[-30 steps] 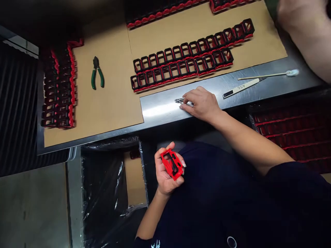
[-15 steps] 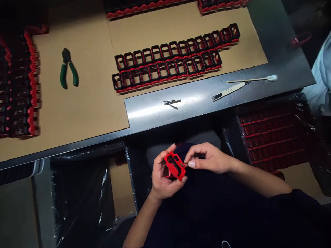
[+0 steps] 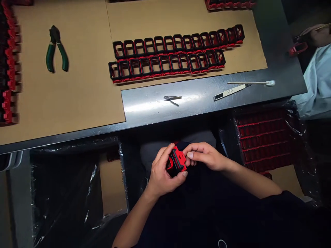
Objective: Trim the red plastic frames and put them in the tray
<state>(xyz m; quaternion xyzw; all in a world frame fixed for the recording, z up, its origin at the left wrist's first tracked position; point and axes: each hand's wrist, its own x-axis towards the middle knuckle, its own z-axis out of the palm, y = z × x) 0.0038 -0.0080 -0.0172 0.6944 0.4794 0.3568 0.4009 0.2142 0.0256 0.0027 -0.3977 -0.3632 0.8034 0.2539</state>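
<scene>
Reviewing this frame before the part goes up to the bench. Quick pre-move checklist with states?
1. Part held: ok. Left hand grips the red-black part.
2. Right hand on part: ok, fingertips touch its right edge.
3. Part seated or complete: cannot tell, fingers cover much of it.
4. Tweezers clear of hands: ok, lying alone on the steel bench.
5. Space at the rows: ok, bare cardboard right of the front row's end.
6. Neighbour clear: ok, another person's hand is off the far right corner of the bench.
</scene>
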